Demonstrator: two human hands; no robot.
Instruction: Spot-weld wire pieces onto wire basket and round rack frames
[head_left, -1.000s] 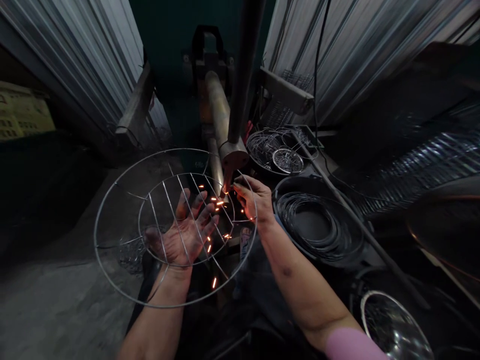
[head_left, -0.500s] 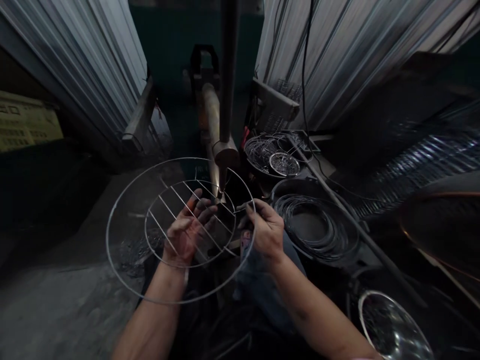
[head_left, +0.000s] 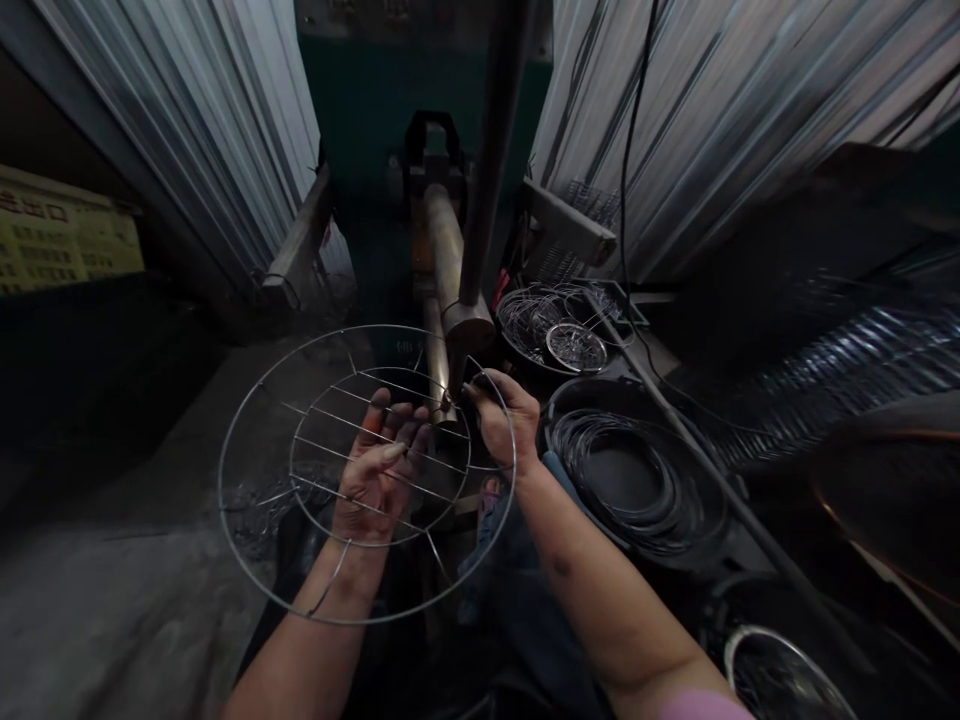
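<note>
A round wire rack point(head_left: 234, 410) lies before me: a large outer ring, a smaller inner ring with parallel crossbars, and short spokes. My left hand point(head_left: 382, 460) is under the inner ring, its fingers curled up around the crossbars, holding the rack. At the right of the inner ring, my right hand point(head_left: 502, 415) pinches a short piece of wire, mostly hidden by its fingertips. Those fingertips are close beside the metal electrode tips point(head_left: 448, 400) of the machine, where the inner ring's edge sits. Contact between wire and tips is too dark to make out.
The machine's thick metal arm point(head_left: 448, 240) and upright rod point(head_left: 491, 150) stand ahead. To the right are a tub of coiled wire point(head_left: 622, 470), a container of wire pieces point(head_left: 525, 320) and a round metal-rimmed bowl point(head_left: 780, 640). A yellow crate point(head_left: 67, 230) is at the left.
My right hand has moved inward with the short wire, from the outer ring to beside the electrode tips. The rack has turned in my left hand, so its crossbars run at a shallower slant.
</note>
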